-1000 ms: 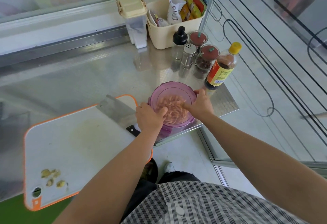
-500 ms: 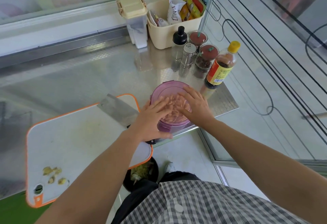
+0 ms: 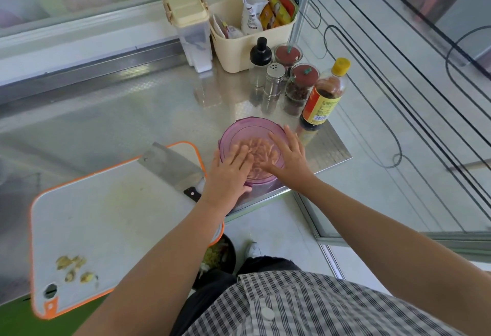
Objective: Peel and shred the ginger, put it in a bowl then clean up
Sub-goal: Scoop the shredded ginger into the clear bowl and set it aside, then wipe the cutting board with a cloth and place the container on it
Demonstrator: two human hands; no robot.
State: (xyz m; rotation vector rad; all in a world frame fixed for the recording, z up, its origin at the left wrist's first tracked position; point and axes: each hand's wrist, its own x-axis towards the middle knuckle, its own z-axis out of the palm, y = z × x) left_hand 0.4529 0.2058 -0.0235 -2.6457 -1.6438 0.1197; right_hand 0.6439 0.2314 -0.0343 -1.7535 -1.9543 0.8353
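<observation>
Pale shredded ginger (image 3: 263, 151) shows through the lid of the round, translucent purple plastic bowl (image 3: 247, 133), directly under the fingertips. The left hand (image 3: 228, 176) and the right hand (image 3: 291, 159) press flat on the lid, fingers straight (gripping nothing). Just left of the left fingers, a steel cleaver (image 3: 170, 165) lies on the white, orange-rimmed cutting board (image 3: 119, 216).

We find bare worktop (image 3: 119, 123) behind the cutting board (image 3: 119, 216), free right up to the back rail. Just left of the bowl (image 3: 247, 133), the cleaver (image 3: 172, 168) lies flat on the board, its handle close by our left hand (image 3: 228, 173). Behind and to the right, the sauce bottle (image 3: 324, 96), a red-lidded jar (image 3: 300, 88) and a shaker (image 3: 273, 83) crowd that side. Near our right hand (image 3: 289, 157) the worktop ends. Peel scraps (image 3: 74, 269) occupy the board's near-left corner.
</observation>
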